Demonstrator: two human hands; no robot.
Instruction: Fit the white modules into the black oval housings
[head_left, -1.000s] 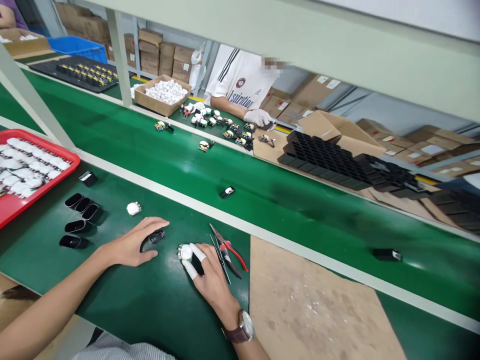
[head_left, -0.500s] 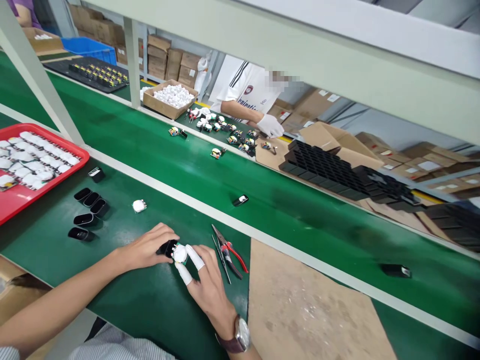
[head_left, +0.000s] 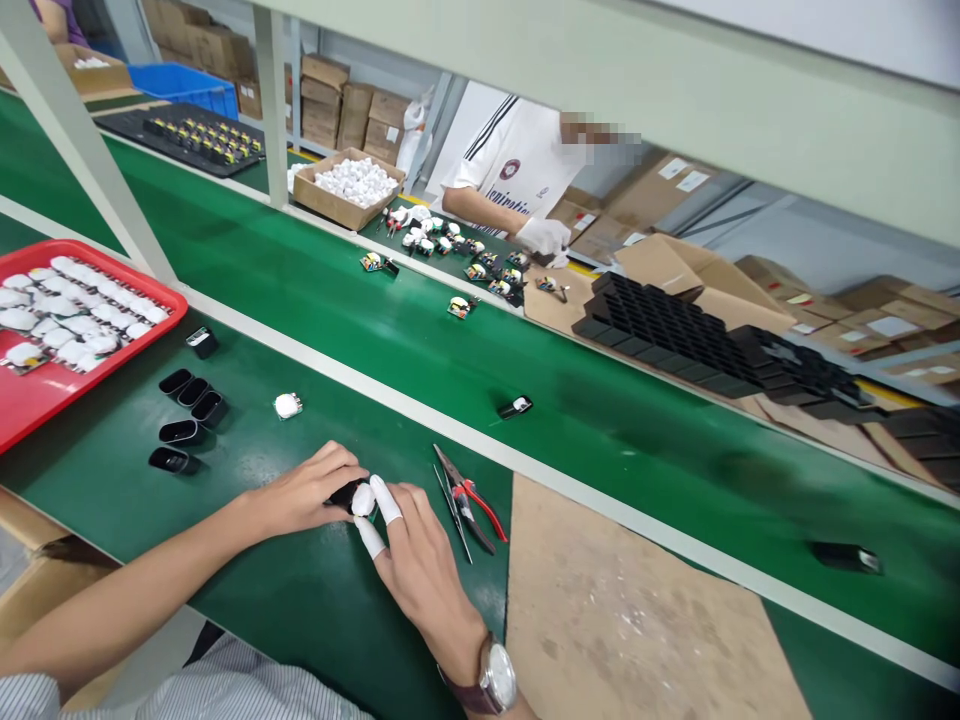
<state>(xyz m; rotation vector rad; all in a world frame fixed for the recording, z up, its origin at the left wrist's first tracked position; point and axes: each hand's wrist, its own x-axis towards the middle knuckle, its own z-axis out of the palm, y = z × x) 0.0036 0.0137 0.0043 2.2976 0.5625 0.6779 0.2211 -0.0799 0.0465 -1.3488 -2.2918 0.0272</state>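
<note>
My left hand point(head_left: 311, 488) is closed around a black plastic case point(head_left: 343, 494) just over the green bench. At the case's open end sits a white-topped circuit board point(head_left: 364, 500), partly inside it. My right hand point(head_left: 416, 545), with white finger cots on thumb and index finger, pinches that board by its outer end. Another white-topped circuit board point(head_left: 287, 405) lies on the bench beyond my left hand. Several empty black cases point(head_left: 180, 432) stand to the left. Right of my hands lie red-handled pliers point(head_left: 472, 500) and tweezers point(head_left: 453, 510).
A red tray point(head_left: 176, 310) of white-topped boards stands at the left. Across the green conveyor point(head_left: 420, 350), which carries a filled black case point(head_left: 516, 405) and loose boards, a co-worker's gloved hand point(head_left: 546, 238) is near a pile of boards. Cardboard point(head_left: 637, 610) covers the bench at right.
The board has gone deeper into the black case, with less of it showing. Items on the conveyor have shifted right. My view has moved slightly.
</note>
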